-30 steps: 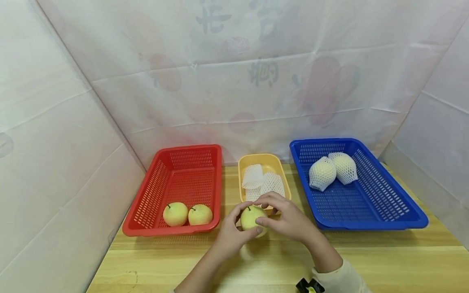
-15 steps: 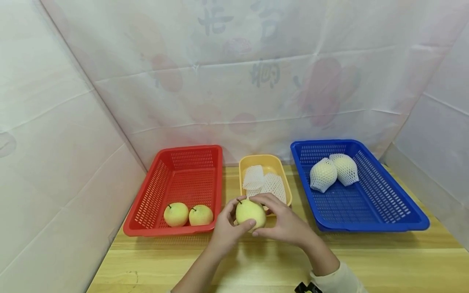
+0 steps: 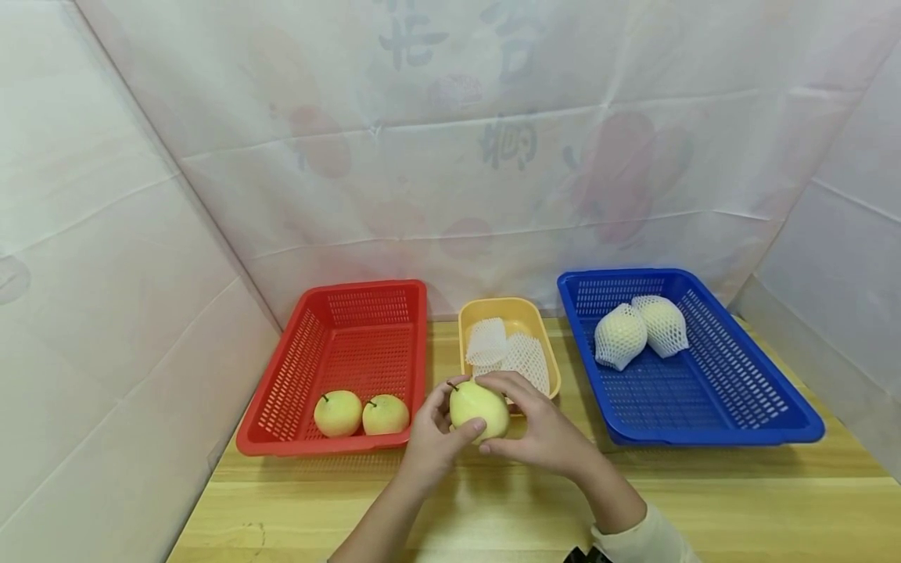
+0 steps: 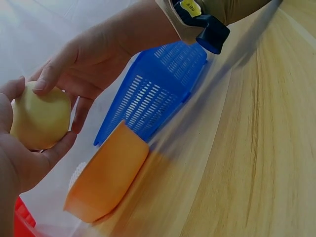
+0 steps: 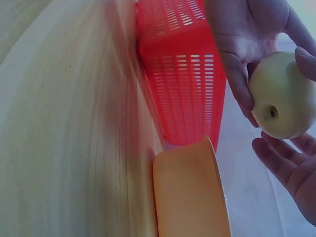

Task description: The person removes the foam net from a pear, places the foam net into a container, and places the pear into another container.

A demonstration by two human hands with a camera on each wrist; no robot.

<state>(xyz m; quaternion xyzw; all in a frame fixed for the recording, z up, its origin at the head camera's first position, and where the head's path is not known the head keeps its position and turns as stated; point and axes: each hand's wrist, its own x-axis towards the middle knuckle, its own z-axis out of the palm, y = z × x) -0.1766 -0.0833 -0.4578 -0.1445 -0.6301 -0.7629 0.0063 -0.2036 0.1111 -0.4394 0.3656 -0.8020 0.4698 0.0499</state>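
Note:
In the head view, a yellow-green pear [image 3: 480, 410] is held above the table between both hands, its stem tilted up and to the left. My left hand [image 3: 432, 447] grips its left side, with the thumb across the near face. On the other side, my right hand [image 3: 545, 428] curls its fingers and thumb about the pear. The right wrist view shows the pear's underside with a dark dimple. Just behind the hands stands a yellow basket [image 3: 517, 309] holding several white foam net sleeves [image 3: 525, 360], partly hidden by the right hand.
On the left, a red basket [image 3: 366, 352] holds two bare pears [image 3: 338, 413] near its front edge. A blue basket [image 3: 676, 399] at the right contains two pears in foam nets [image 3: 621, 336]. Fabric walls [image 3: 422, 180] enclose the wooden table [image 3: 281, 516].
Both hands have raised the pear slightly and shifted it left, turning it so its stem leans left. The right thumb has moved from the pear's face to its lower right side.

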